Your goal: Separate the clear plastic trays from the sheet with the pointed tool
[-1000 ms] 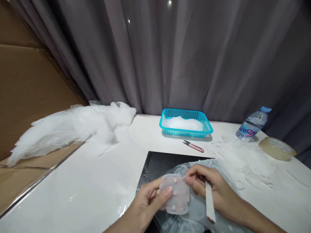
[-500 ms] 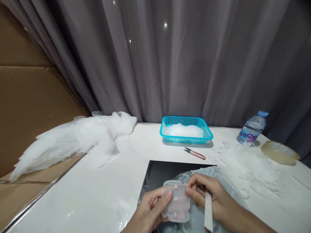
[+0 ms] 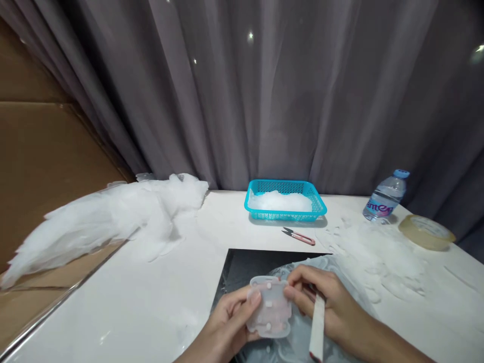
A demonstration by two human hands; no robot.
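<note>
A flat, translucent plastic piece with rounded, lobed edges and small white studs (image 3: 269, 315) is gripped along its left side by my left hand (image 3: 236, 315), thumb on top. My right hand (image 3: 315, 295) pinches its upper right edge between thumb and fingertips. Tucked in the same hand is a slim white-handled tool (image 3: 318, 327), its reddish end pointing down toward me; its working end is hidden by the fingers. Beneath both hands lie a black mat (image 3: 247, 264) and a clear plastic bag (image 3: 333, 269) that seems to hold similar translucent pieces.
A blue basket (image 3: 285, 216) with white flaky material stands at the back, with pink thread snips (image 3: 299, 236) before it. On the right are translucent scraps (image 3: 389, 262), a water bottle (image 3: 385, 199) and a tape roll (image 3: 426, 233). White plastic sheets (image 3: 113, 217) heap beside cardboard (image 3: 45, 166).
The view has shifted slightly, so most things sit a little further left. Both hands keep their hold on the plastic piece, which appears slightly higher and further left.
</note>
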